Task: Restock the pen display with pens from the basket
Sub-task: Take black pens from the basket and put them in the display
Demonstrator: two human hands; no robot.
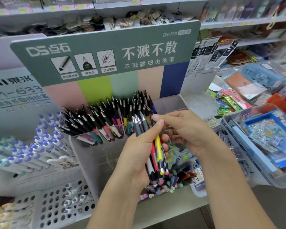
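Yellow pen (158,151) bundled in left hand's grip (139,152).

Stationery shop: green branded cardboard pen display (106,52) at 12 o'clock, price-tagged white metal shelves (238,23) at 1, packaged stickers at 3.

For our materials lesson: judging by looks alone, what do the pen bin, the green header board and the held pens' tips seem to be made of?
Pen bin: clear, glossy plastic, probably acrylic; pens show through its wall.
Green header board: matte printed card or thin plastic sheet; flat, with rounded corners, no glare.
Tips of the bundle of pens gripped by the left hand: shiny silver, likely metal or plated plastic.
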